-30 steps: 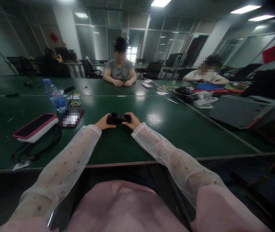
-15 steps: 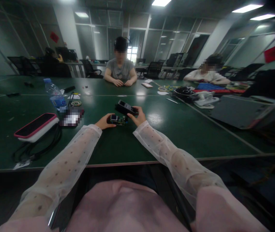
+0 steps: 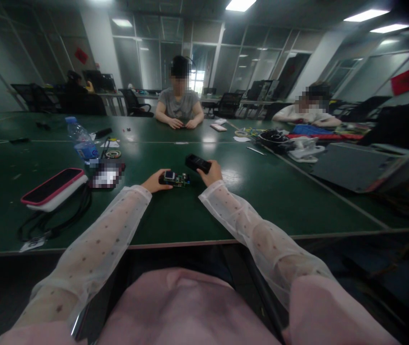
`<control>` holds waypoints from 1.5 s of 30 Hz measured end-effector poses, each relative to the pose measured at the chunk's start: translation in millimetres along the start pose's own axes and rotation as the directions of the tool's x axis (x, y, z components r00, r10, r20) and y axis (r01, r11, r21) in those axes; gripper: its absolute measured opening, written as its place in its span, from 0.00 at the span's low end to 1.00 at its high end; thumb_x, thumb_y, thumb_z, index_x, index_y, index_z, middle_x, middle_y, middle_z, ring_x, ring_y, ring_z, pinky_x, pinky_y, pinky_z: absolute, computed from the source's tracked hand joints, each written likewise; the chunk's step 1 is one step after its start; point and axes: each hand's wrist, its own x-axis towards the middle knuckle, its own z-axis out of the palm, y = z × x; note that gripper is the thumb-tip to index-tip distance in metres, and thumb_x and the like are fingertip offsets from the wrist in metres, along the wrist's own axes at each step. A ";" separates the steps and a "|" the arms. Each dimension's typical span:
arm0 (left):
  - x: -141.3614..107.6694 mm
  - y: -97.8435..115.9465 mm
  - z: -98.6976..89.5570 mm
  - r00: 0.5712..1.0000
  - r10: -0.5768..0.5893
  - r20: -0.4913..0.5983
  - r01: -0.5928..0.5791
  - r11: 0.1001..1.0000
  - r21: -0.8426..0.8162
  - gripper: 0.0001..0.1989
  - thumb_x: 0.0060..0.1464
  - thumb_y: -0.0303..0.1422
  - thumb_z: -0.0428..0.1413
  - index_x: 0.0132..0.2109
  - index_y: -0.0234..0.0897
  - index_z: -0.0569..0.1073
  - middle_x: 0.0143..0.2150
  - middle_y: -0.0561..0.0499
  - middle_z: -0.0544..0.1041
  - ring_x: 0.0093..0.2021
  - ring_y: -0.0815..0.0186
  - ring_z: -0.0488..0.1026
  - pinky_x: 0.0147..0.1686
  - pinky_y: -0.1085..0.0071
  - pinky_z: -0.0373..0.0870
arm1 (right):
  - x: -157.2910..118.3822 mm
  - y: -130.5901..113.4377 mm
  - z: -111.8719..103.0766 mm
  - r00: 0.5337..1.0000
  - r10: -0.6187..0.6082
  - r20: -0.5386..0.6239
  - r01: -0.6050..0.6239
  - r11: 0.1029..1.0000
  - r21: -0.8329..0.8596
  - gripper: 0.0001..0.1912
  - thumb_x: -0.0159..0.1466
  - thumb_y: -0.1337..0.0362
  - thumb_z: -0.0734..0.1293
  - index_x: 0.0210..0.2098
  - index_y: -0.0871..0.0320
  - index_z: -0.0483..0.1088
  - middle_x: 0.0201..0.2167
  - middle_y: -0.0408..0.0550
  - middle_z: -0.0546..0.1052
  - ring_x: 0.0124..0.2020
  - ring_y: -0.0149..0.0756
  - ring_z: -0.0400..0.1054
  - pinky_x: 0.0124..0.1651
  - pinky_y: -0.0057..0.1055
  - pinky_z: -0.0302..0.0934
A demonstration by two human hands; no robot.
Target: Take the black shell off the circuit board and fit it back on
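My left hand (image 3: 157, 180) is closed around one end of a green circuit board (image 3: 180, 180) that carries a small dark screen. The board is low over the table or resting on it; I cannot tell which. To its upper right, my right hand (image 3: 212, 173) grips a black rectangular casing (image 3: 196, 163) by its near end. The casing is tilted and stands apart from the board.
Left on the green table (image 3: 175, 220) are a pink-edged case (image 3: 53, 189), a dark phone-like item (image 3: 107, 174) and a water bottle (image 3: 82, 141). Cables (image 3: 276, 136) and a grey box (image 3: 355, 165) lie right. Across sits a person (image 3: 180, 100); another person (image 3: 308, 110) is farther right.
My right hand has shifted slightly right with the black casing, which has turned and moved farther from the circuit board. My left hand and the board have stayed nearly still.
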 end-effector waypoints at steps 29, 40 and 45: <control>-0.7 4.5 1.0 1.000 0.015 -0.012 -0.015 1.000 0.003 0.40 0.40 0.34 0.66 0.60 0.36 0.59 0.58 0.38 0.68 0.59 0.52 0.65 0.59 0.48 0.55 | -14.8 -9.5 3.1 0.991 0.096 0.092 -0.085 0.990 -0.116 0.51 0.52 0.48 0.69 0.65 0.58 0.39 0.55 0.64 0.59 0.54 0.59 0.55 0.52 0.59 0.51; 0.1 1.0 1.1 1.000 0.020 -0.002 -0.020 1.000 0.000 0.39 0.41 0.34 0.65 0.60 0.37 0.59 0.58 0.38 0.67 0.59 0.52 0.64 0.59 0.47 0.54 | -11.0 -21.4 -9.2 0.998 0.048 0.028 -0.044 0.989 -0.139 0.49 0.57 0.52 0.66 0.66 0.55 0.32 0.58 0.62 0.56 0.59 0.55 0.50 0.55 0.55 0.50; 1.0 -0.8 2.9 0.999 0.039 -0.010 -0.039 0.999 -0.015 0.40 0.40 0.33 0.65 0.60 0.36 0.59 0.57 0.38 0.68 0.58 0.53 0.66 0.58 0.49 0.56 | -9.8 -23.3 -10.9 0.994 -0.008 0.112 0.032 0.977 -0.212 0.38 0.59 0.53 0.65 0.64 0.51 0.47 0.60 0.60 0.54 0.61 0.57 0.47 0.56 0.56 0.47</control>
